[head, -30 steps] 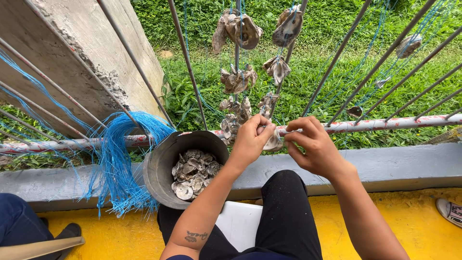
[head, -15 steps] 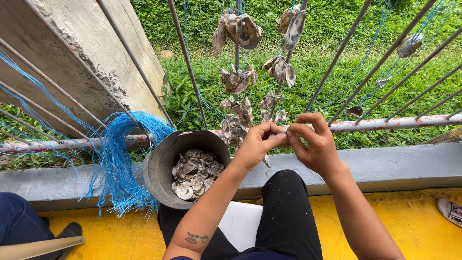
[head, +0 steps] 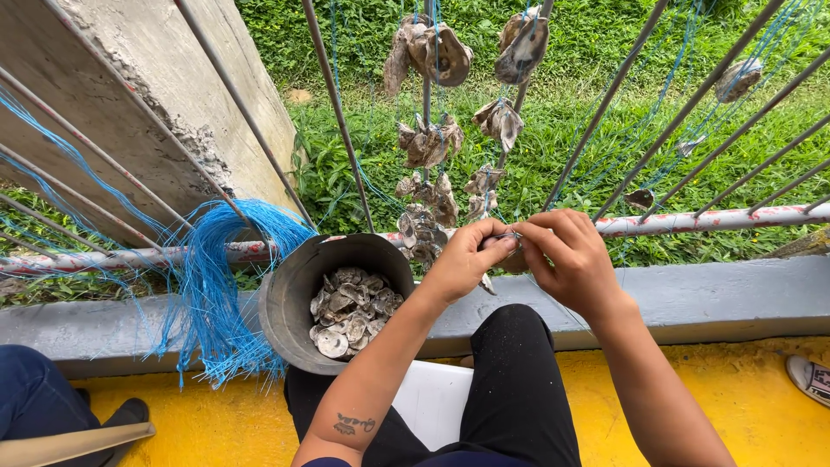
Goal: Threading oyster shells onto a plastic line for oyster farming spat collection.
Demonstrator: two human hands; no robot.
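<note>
Oyster shell (head: 512, 251) between both hands (head: 519, 259)

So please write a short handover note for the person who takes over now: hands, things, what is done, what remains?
Left hand and right hand: both pinch one oyster shell at the rail, fingers closed on it.
Bucket of loose shells stands left of the knees; blue twine bundle hangs beside it.
Done: several shell strings hang on the bars.
Left: many shells lie unstrung.

Blue cords (head: 212, 285), dark grey bucket (head: 285, 303), yellow floor (head: 761, 389), seemingly grey-brown shells (head: 350, 307).
</note>
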